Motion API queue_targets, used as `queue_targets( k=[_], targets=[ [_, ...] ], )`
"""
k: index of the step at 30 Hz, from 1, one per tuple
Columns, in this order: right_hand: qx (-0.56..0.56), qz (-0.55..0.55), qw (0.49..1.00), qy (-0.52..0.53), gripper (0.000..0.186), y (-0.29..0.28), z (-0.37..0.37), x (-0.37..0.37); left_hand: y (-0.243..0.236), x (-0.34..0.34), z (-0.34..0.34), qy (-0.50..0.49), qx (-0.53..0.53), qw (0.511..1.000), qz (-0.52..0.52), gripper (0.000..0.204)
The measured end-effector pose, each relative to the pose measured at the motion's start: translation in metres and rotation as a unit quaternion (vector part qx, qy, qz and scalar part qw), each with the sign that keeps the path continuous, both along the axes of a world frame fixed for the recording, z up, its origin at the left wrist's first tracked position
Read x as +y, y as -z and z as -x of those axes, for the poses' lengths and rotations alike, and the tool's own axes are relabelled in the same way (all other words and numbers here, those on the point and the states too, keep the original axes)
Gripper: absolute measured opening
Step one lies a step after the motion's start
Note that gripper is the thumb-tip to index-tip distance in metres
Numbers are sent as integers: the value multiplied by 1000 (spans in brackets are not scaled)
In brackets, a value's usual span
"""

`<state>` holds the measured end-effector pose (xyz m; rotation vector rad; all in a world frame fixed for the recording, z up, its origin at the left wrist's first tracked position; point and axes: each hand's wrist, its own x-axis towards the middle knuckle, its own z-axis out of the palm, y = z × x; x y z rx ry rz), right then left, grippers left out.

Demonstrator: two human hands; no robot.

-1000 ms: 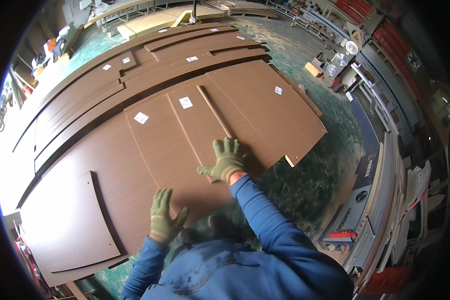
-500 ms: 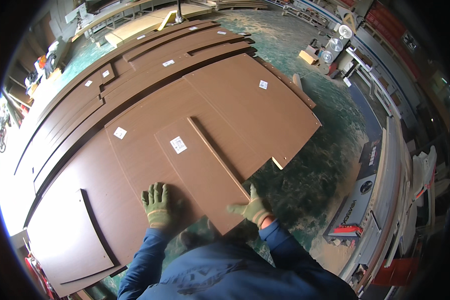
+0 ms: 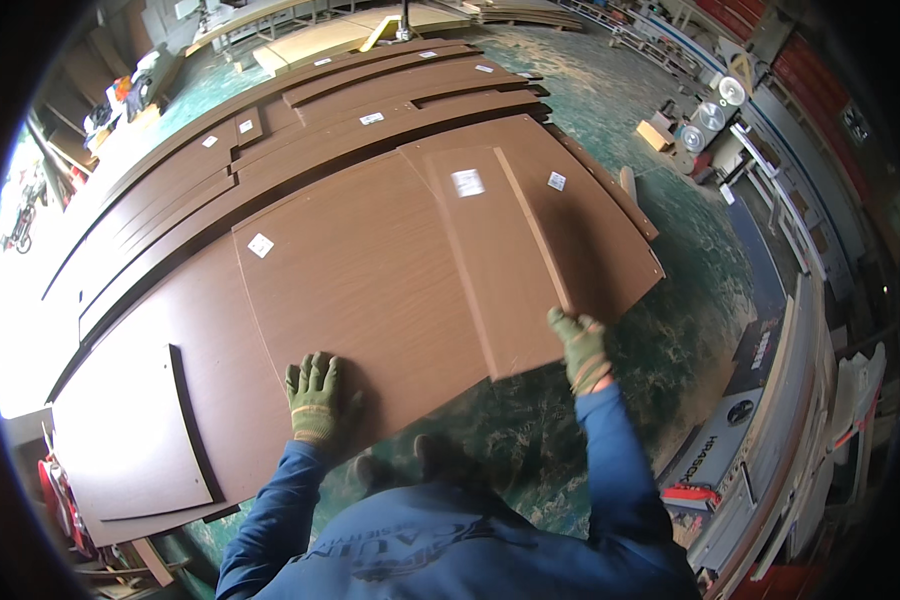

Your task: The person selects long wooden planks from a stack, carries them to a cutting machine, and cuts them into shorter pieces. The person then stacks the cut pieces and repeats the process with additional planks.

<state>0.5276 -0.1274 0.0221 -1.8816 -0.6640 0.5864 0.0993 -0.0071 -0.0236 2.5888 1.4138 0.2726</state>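
Note:
My left hand (image 3: 315, 402), in a green work glove, lies flat with fingers spread on a large brown board (image 3: 360, 290). At its right, my right hand (image 3: 582, 352) in a matching glove grips the near right corner of a narrower brown panel (image 3: 500, 270). This panel has a white label (image 3: 467, 183) near its far end, and its right edge stands raised over the board beneath it (image 3: 610, 240). A second white label (image 3: 260, 245) sits on the large board, ahead of my left hand.
Long brown boards (image 3: 320, 140) are stacked beyond the large board. A smaller panel (image 3: 140, 440) lies at its left end. Machinery and rails (image 3: 770, 210) line the right side. Pale wooden sheets (image 3: 320, 45) lie at the back, over a green floor (image 3: 690, 250).
The narrower panel has slid away from me and to the right, with my right hand on its corner. My left hand stays flat on the large board. The whole view has shifted slightly.

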Motion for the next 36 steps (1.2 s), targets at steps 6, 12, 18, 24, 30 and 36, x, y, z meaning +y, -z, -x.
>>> queue_targets(
  k=[6,12,18,24,30,36],
  targets=[
    [99,9,992,73,40,10,-120,58,2,-1,1,-13,17,1000,-8,75],
    [-55,113,991,51,40,56,-196,80,5,-2,20,-11,40,999,-22,77],
    [-285,-97,954,4,35,60,-105,21,5,-18,76,-21,93,995,6,83],
    [7,54,997,-56,32,83,91,-78,1,-34,113,-26,74,997,-7,84],
    [388,3,921,25,18,61,156,-69,-1,-36,122,-21,33,999,-11,80],
    [59,-212,973,-71,35,-57,180,-60,-2,-43,138,-44,-146,988,20,75]
  ],
)
